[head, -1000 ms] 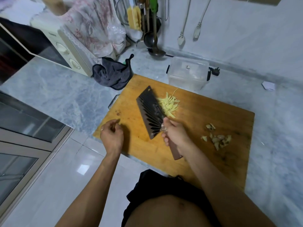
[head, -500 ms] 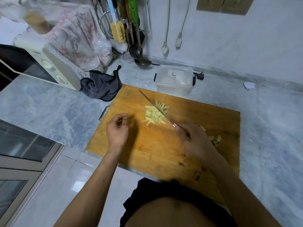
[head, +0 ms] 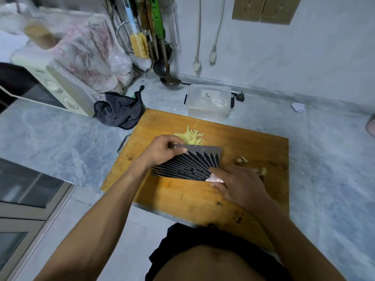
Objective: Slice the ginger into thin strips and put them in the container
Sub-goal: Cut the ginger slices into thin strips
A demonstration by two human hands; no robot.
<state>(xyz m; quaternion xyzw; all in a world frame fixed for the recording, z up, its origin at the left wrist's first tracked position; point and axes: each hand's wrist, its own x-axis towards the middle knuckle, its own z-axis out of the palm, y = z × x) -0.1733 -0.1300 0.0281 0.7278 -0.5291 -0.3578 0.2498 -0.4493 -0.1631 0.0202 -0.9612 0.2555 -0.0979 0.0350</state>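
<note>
Ginger strips [head: 189, 137] (piled), left hand [head: 162, 150] on cleaver [head: 188, 165]

Person seen from own head camera, landmark: wooden cutting board [head: 182, 199]. Both forearms bare from below the frame edge up to the wrists; no sleeves, no watch, no rings or bands discernible on left hand [head: 162, 149] or right hand [head: 241, 185]. Torso bare at the near side of the board. Dark, black-looking garment [head: 182, 240] at the waist, its bunched edge just beside the board's near edge. Nails short; finer detail blurred.
</note>
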